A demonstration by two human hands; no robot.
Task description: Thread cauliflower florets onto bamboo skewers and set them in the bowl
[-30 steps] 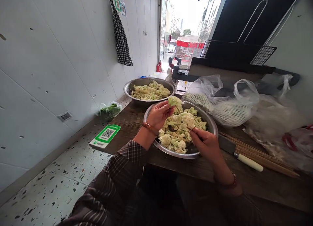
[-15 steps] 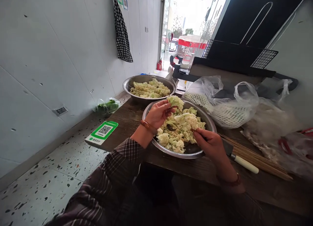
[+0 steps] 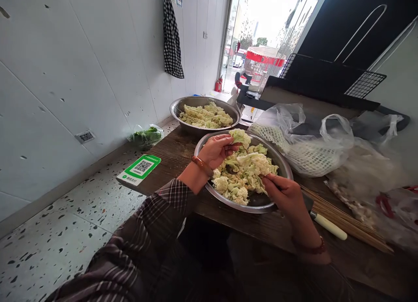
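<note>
My left hand (image 3: pixel 216 152) pinches a pale green cauliflower floret (image 3: pixel 241 138) between thumb and fingers. In my right hand (image 3: pixel 287 196), closed fingers grip the end of another piece of cauliflower (image 3: pixel 255 163); whether a skewer runs through it I cannot tell. Both hands are above the near metal bowl (image 3: pixel 233 207), which holds many loose florets. Behind it stands a second metal bowl (image 3: pixel 175 115) of cauliflower, with thin sticks poking out. Right of the near bowl lie a bundle of bamboo skewers (image 3: pixel 354 221) and a knife with a cream handle (image 3: pixel 330 226).
A green QR-code card (image 3: pixel 140 169) lies at the table's left edge. Clear plastic bags (image 3: pixel 313 152) with white foam netting sit at the back right. A bag of greens (image 3: pixel 146 136) rests by the wall. A black rack (image 3: pixel 365 82) stands behind the bags.
The view has shifted a little, so the scene sits slightly further right. Both hands keep hold of their cauliflower pieces in nearly the same pose.
</note>
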